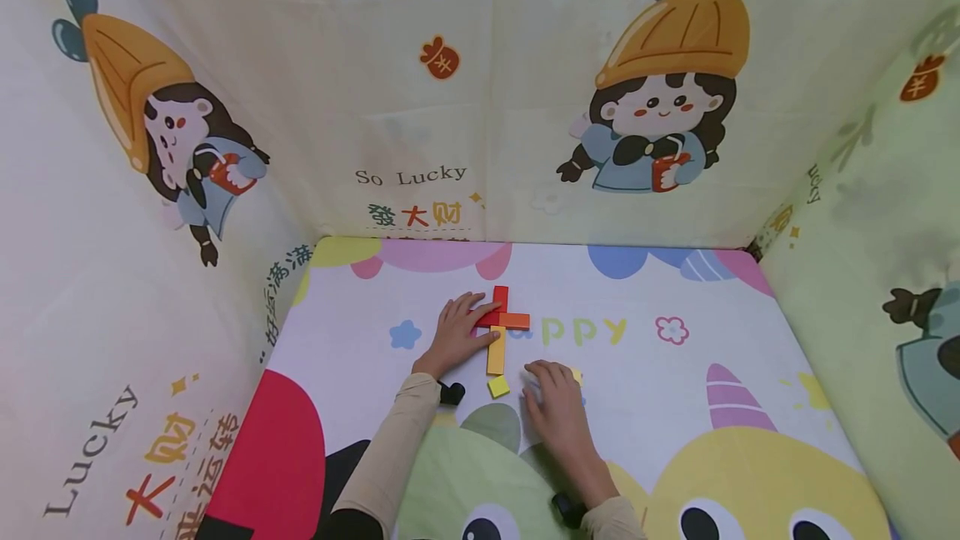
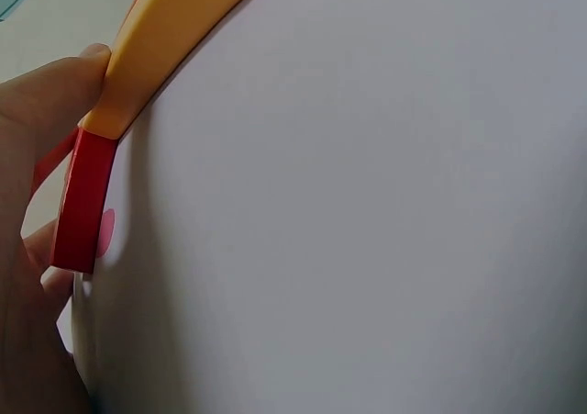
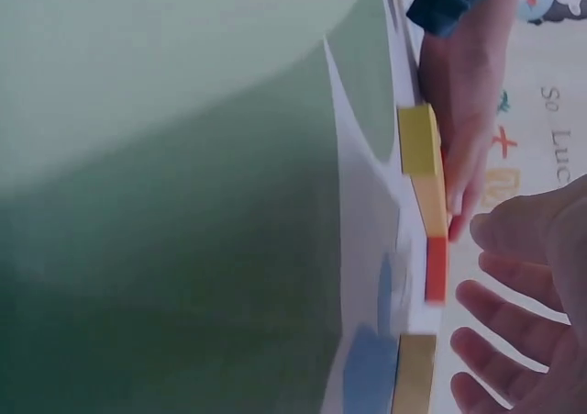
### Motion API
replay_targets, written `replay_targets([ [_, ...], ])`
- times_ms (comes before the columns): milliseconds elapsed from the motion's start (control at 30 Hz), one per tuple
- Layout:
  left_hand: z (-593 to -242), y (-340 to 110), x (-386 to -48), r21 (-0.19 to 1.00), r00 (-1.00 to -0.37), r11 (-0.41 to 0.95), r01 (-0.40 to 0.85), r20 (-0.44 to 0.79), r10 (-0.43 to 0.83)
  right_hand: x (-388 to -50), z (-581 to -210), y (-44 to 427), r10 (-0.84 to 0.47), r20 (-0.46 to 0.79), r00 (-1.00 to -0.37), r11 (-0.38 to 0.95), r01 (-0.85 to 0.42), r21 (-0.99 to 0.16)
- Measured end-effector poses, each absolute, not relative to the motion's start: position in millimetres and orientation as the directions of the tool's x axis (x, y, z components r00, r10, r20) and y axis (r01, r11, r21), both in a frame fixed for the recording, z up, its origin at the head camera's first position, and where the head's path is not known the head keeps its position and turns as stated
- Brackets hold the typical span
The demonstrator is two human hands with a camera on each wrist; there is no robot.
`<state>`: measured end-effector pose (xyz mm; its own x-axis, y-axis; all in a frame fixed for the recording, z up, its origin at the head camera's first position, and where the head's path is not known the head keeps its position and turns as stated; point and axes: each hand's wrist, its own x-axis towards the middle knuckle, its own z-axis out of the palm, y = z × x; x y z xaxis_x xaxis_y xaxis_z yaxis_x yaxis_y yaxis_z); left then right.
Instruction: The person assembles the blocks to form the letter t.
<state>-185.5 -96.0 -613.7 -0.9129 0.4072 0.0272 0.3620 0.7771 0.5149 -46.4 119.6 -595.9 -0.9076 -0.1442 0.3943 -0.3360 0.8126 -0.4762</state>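
Note:
In the head view, red blocks (image 1: 501,298), an orange block (image 1: 516,322) and a long light-orange block (image 1: 496,352) lie together as a cross. My left hand (image 1: 457,332) rests at its left side, index finger on the red part, thumb touching the light-orange block. The left wrist view shows that thumb against the light-orange block (image 2: 174,38), beside a red block (image 2: 84,198). A small yellow block (image 1: 498,387) sits at the cross's lower end. To its right my right hand (image 1: 558,411) hovers or rests with loosely bent, spread fingers, holding nothing.
A pale yellow block (image 1: 577,375), partly hidden, stands just right of my right hand; in the right wrist view that tan block (image 3: 415,373) is below the others. Printed cloth (image 1: 645,390) covers the table, and cloth walls (image 1: 517,107) rise behind and at both sides.

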Motion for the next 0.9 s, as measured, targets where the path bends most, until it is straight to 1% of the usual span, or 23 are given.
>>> replay_targets([
  [100,-614,-96,-185,0.517,-0.914,0.778,0.359,0.024,0.406,-48,-596,126,-0.137,0.406,-0.904,0.831,-0.328,-0.449],
  [400,-617,-97,-186,0.531,-0.915,0.770,0.353,0.026,0.402,-46,-593,142,-0.090,0.291,-0.952,0.857,-0.223,-0.464],
  [500,-617,-96,-186,0.535,-0.916,0.769,0.350,0.022,0.402,-46,-596,147,-0.096,0.292,-0.952,0.857,-0.228,-0.462],
  [700,-616,-96,-186,0.537,-0.915,0.767,0.352,0.025,0.402,-47,-600,157,-0.123,0.350,-0.929,0.852,-0.280,-0.442],
  [900,-617,-96,-187,0.530,-0.914,0.770,0.354,0.023,0.404,-48,-603,164,-0.129,0.357,-0.925,0.832,-0.297,-0.469],
])
